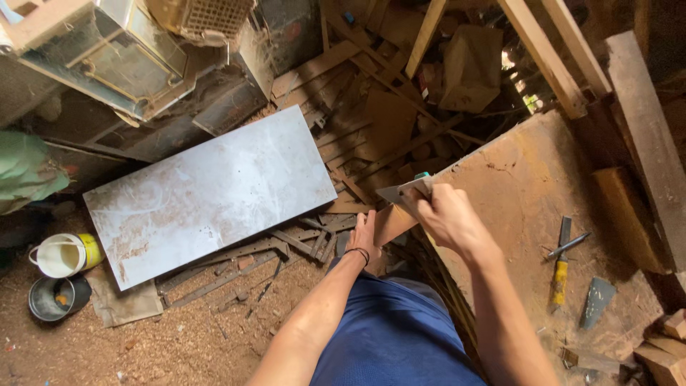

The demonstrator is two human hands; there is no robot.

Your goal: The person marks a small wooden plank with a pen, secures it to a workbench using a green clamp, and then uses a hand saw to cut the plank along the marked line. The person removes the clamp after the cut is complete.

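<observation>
My right hand (449, 216) grips a flat grey metal blade (400, 191), like a scraper, with a teal bit showing at its top. The blade rests against the upper end of a small brown wooden piece (391, 223) at the left edge of the dusty workbench (529, 179). From the left and below, my left hand (366, 236), a black band on its wrist, holds that wooden piece. The lower part of the piece is hidden behind my hands.
On the bench lie a yellow-handled chisel (561, 266), a thin metal rod (569, 245) and a grey blade (597, 300). A pale panel (214, 193) lies on the sawdust floor, with a white cup (63, 254) and dark pot (56, 297) left. Wood scraps are piled behind.
</observation>
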